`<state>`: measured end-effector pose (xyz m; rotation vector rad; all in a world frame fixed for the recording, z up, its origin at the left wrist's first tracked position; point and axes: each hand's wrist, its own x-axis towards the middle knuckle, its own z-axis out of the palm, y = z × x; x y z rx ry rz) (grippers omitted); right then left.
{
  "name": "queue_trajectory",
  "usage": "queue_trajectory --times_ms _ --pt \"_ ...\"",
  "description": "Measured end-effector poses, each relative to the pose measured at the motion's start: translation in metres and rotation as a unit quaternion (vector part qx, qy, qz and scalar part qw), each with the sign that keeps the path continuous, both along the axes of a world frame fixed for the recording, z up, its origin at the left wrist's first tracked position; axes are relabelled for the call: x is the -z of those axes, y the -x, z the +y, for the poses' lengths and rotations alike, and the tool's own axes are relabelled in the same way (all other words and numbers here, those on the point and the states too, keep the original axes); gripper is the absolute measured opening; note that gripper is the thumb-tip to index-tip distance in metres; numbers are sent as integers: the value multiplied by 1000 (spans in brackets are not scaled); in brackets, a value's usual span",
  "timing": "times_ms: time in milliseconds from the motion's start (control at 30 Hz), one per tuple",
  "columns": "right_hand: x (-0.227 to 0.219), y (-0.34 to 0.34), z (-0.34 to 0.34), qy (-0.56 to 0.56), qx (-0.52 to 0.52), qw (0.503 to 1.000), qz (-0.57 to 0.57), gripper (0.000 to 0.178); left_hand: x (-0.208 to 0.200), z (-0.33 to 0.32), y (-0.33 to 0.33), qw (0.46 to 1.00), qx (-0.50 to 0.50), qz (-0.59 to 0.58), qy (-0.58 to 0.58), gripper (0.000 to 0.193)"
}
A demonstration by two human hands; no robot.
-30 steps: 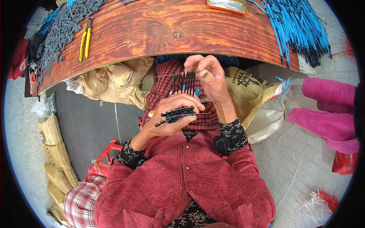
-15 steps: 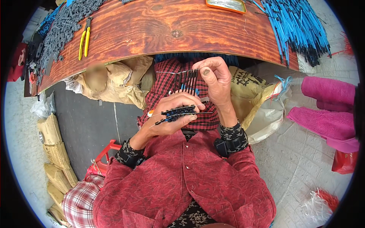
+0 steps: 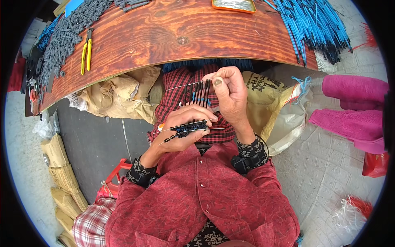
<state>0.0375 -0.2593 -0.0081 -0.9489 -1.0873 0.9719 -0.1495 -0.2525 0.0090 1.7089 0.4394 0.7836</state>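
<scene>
My left hand is closed around a bundle of thin black-and-blue rods, held above my lap. Their black tips fan upward past the fingers, while clustered dark ends stick out below, with thin wires running through or along them. At the upper tips, my right hand pinches a thin straight wire between thumb and forefinger. This wire lies across the row of tips and reaches out to the left. Whether it passes through every tip is too fine to see.
Ahead is a wooden table with yellow-handled pliers, a heap of grey plastic parts, an orange-rimmed tray of wires and piled blue rods. Paper sacks lie beneath its edge. Pink towelling is at right.
The view has shifted slightly, so the table appears a little lower and further left. The wire now stretches further left past the rod tips, and both hands keep their grips.
</scene>
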Motion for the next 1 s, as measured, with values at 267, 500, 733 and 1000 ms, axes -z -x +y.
queue_trajectory --times_ms 267,500,733,1000 --pt "-4 13 -4 -1 19 995 96 9 -1 -2 2 1000 14 -1 -15 16" --pt "-17 -3 -25 24 108 994 11 10 6 -3 -18 999 31 7 -14 19" --pt "-18 -34 -60 -26 217 975 -43 15 7 -12 -50 990 140 6 15 18" --pt "-23 -38 -77 -31 275 957 -83 12 3 -17 -54 981 188 16 40 22"
